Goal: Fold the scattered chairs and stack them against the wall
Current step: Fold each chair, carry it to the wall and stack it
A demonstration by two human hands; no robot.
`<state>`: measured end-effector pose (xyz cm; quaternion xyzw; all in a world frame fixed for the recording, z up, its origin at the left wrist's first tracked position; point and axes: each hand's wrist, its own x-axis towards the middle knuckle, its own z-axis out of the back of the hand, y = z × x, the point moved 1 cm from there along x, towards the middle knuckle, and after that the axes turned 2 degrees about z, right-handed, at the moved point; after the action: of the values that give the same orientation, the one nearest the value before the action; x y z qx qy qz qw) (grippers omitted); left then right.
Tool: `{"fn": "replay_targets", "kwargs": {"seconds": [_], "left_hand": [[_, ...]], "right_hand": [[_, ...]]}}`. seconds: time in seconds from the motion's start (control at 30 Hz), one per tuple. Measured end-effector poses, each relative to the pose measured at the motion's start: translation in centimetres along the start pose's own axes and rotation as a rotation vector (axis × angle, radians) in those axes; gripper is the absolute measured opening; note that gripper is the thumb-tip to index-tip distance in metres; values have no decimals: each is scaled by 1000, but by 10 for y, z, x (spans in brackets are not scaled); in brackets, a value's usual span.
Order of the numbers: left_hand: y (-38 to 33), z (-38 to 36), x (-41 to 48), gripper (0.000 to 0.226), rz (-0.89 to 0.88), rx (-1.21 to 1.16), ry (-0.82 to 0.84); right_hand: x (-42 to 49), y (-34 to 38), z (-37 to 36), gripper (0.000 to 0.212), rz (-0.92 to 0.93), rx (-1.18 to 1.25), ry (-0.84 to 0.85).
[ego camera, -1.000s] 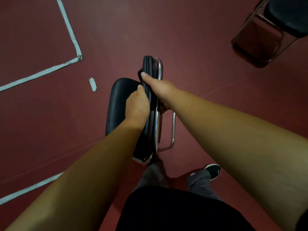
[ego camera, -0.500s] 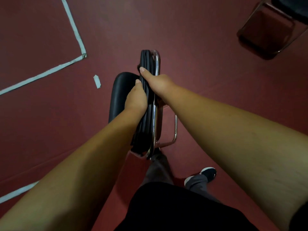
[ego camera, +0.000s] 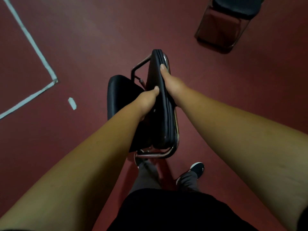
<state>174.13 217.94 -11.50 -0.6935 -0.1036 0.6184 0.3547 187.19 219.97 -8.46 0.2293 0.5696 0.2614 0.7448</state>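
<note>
Far left on the floor (ego camera: 86, 30): white tape line (ego camera: 33, 45) making a corner, with a loose tape scrap (ego camera: 72, 103) just beside it. Next is the chair (ego camera: 164, 122) I'm on. Its black seat (ego camera: 120, 97) sticks out left of the backrest (ego camera: 156, 72), so I judge the fold unfinished. My left hand (ego camera: 146, 100) is clamped on the backrest's left face. My right hand (ego camera: 173, 84) is clamped on its right edge by the chrome frame (ego camera: 153, 155), farther from me. The backrest's long axis runs straight away from me, between my arms. The left hand is nearer the seat, so it should close it. Upper right: second chair (ego camera: 236, 7), looks unfolded, well apart. No wall or floor edge in view.
</note>
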Motion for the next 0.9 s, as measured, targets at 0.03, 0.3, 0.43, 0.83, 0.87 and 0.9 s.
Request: {"fn": "replay_targets", "kwargs": {"seconds": [0.03,0.3,0.43,0.83,0.87,0.9], "left_hand": [[2,-15,5,47,-19,31,24],[4,-106,30,51,-106,508,140],[5,-100,30,50,-191,1014,-226],[45,-114,18,111,101,913,-223],[43,-122,18,109,78,938,-190],[41,-132,18,108,39,952,-146]], "right_hand": [[1,-7,14,97,12,16,-41],[12,-50,129,96,20,-113,-192],[15,-70,165,89,24,-82,-241],[11,-136,228,80,-39,-80,-387],[9,-140,229,80,-55,-78,-399],[7,-146,233,80,-74,-72,-416]]}}
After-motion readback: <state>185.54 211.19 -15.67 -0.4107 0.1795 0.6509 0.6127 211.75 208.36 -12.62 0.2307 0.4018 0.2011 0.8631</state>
